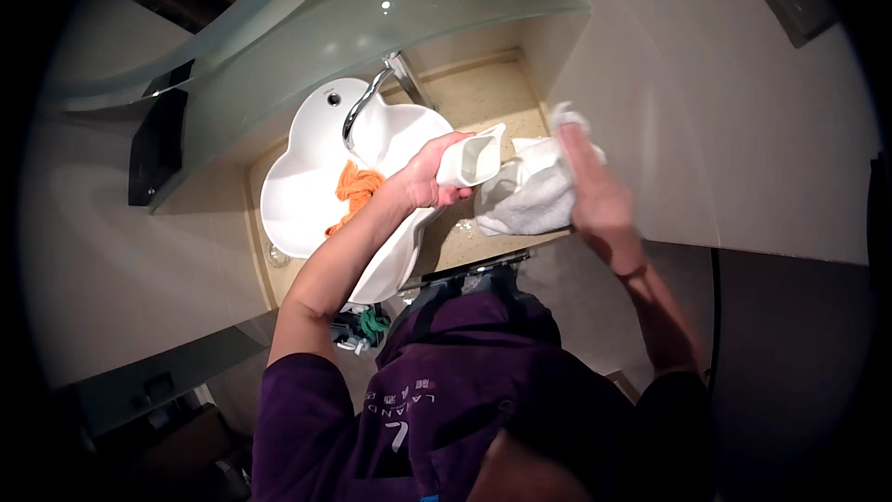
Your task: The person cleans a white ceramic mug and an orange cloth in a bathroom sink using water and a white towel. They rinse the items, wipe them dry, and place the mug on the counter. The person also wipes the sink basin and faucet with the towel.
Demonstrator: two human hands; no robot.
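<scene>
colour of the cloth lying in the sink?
The cloth is plain orange; the head view shows it best.

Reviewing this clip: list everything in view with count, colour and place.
lobed washbasin: 1, white, on counter
faucet: 1, chrome, behind basin
cloth: 1, orange, in basin
squarish cup: 1, white, in left hand
towel: 1 visible bundle, white, at right hand
counter: 1, beige, under basin
glass shelf: 1, greenish, above counter
clear round item: 1, left counter edge, kind unclear
bundled item: 1, green, below counter
shirt: 1, purple, on person
left hand: 1, bare, around cup
right hand: 1, bare, blurred, at towel
forearms: 2, bare, from lower edge
</scene>
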